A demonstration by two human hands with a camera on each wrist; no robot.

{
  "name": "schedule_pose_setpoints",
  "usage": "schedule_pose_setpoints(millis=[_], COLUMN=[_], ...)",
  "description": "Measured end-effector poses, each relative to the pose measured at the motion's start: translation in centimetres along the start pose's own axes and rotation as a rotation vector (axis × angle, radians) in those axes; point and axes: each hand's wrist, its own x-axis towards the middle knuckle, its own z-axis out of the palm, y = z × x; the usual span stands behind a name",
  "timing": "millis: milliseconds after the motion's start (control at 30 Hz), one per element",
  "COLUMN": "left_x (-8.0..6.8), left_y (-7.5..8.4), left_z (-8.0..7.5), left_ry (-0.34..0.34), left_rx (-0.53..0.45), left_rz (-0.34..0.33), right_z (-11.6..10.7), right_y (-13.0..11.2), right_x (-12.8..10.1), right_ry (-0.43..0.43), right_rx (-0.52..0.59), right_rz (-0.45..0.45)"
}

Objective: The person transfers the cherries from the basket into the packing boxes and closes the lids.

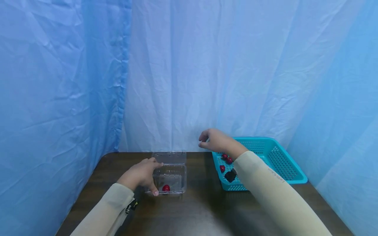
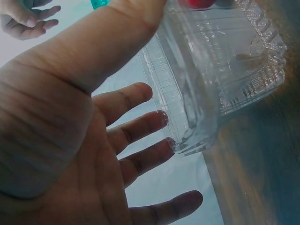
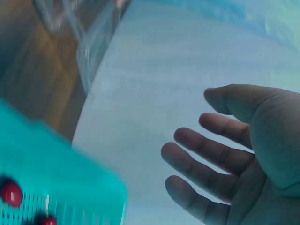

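A clear plastic clamshell box point(image 1: 174, 170) stands open on the dark wooden table point(image 1: 192, 209), with one small red fruit point(image 1: 166, 188) in its front part. My left hand point(image 1: 157, 178) holds the box's left side, thumb on the front rim and fingers at the back corner. In the left wrist view the thumb of the left hand point(image 2: 157, 70) lies over the box point(image 2: 225, 70) and the fingertips point(image 2: 161, 119) touch its wall. My right hand point(image 1: 202, 140) hovers empty between the box and a teal basket point(image 1: 290, 173), fingers loosely bent point(image 3: 187, 122).
The teal basket point(image 3: 56, 178) at the right holds a few red fruits point(image 1: 227, 159) point(image 3: 10, 193). Blue cloth point(image 1: 189, 65) hangs close behind and on both sides of the table. Bare tabletop lies in front of the box.
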Motion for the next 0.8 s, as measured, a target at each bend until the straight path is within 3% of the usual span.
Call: schedule_pose_setpoints(millis=[233, 367, 800], left_x=[-0.2, -0.2, -0.4], left_y=[-0.2, -0.2, 0.2], left_z=[0.0, 0.0, -0.3], left_ry=[0.006, 0.012, 0.009], left_rx=[-0.010, -0.009, -0.001], left_rz=[-0.013, -0.009, 0.012], right_z=[-2.6, -3.4, -2.5], right_y=[5.1, 7.6, 16.6], right_x=[0.1, 0.0, -0.3], right_ry=[-0.003, -0.007, -0.061], right_rx=[0.070, 0.056, 0.112], right_rz=[0.092, 0.133, 0.329])
